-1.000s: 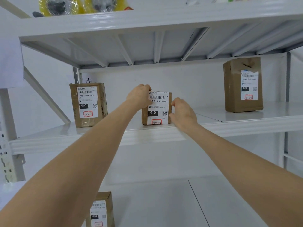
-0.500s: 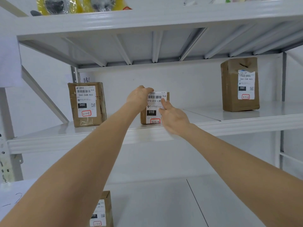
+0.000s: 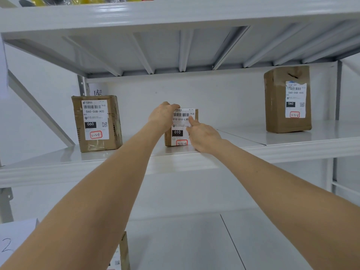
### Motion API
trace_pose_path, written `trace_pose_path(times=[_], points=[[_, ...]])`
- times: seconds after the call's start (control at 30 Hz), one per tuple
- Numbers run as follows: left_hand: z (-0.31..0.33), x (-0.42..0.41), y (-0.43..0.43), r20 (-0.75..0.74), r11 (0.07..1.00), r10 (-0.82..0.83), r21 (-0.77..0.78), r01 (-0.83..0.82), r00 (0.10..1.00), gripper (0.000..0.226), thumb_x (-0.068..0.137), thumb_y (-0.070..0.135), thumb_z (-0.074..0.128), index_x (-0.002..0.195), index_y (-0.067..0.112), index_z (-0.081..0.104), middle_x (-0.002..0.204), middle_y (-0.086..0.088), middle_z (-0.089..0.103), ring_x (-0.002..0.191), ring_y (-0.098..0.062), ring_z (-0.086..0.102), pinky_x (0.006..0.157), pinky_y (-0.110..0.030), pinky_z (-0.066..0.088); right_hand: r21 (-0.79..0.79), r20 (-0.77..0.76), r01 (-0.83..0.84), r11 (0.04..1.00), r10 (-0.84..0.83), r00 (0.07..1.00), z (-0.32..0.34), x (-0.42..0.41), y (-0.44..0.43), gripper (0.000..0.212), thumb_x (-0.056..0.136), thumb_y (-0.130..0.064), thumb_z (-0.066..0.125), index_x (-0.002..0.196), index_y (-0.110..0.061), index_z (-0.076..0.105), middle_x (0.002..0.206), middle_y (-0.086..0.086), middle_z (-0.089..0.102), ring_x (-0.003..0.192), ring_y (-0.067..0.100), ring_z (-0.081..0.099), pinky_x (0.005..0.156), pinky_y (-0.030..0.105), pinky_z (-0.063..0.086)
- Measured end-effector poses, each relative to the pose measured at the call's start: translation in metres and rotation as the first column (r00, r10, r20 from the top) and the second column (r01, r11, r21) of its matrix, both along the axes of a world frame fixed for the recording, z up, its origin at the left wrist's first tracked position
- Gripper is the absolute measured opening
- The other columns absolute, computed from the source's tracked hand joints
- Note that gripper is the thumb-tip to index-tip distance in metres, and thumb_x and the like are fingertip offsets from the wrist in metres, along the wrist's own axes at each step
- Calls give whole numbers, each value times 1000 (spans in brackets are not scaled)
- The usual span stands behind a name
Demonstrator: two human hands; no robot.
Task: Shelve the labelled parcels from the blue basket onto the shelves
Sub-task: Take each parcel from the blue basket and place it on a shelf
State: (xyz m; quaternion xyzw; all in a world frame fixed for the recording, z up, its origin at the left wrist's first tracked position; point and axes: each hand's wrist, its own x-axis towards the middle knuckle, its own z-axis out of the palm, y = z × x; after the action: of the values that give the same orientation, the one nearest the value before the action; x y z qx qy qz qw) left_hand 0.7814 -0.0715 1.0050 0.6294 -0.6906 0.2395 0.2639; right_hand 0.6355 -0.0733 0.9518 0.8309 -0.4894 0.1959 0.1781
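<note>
The fingers (image 3: 171, 106) of my left hand (image 3: 163, 116) are curled over the top left corner of the small parcel (image 3: 177, 132), I think to keep it upright. My right hand (image 3: 204, 136) lays a straight forefinger on its white label; its other fingers I cannot see well. It seems I push the parcel a little deeper, label to the front so it can be read. It stands on the middle shelf (image 3: 272, 151), near the front edge, between a taller parcel (image 3: 96, 123) at the left and another parcel (image 3: 287, 99) at the right, both well apart. An upper shelf (image 3: 175, 14) is above. The blue basket is not in view.
</note>
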Motion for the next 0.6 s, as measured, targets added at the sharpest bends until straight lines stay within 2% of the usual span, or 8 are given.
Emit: trace_pose_path(times=[0.23,0.47,0.6], points=[[1,7,-25,7,1000,-7,1,7,1000,59,88,-3,48,140,24,42,133,-11,46,121,-30,48,97,-39,45,-15,-9,1,1000,-1,1000,1,4,-22,37,95,-5,36,129,-4,51,158,6,12,120,34,48,93,43,45],[-1,12,-45,6,1000,-6,-13,6,1000,57,90,-2,45,141,24,41,134,-10,45,122,-31,47,96,-40,45,5,-24,12,1000,-12,1000,1,9,-40,43,96,-6,34,138,-5,43,161,4,1,130,34,40,102,41,40],[-1,13,-51,19,1000,7,-10,-7,1000,59,89,-3,47,141,24,40,134,-9,46,122,-30,47,96,-40,46,23,-18,16,1000,-16,1000,1,10,-43,41,96,-5,34,135,-5,46,161,3,1,128,34,42,100,43,41]])
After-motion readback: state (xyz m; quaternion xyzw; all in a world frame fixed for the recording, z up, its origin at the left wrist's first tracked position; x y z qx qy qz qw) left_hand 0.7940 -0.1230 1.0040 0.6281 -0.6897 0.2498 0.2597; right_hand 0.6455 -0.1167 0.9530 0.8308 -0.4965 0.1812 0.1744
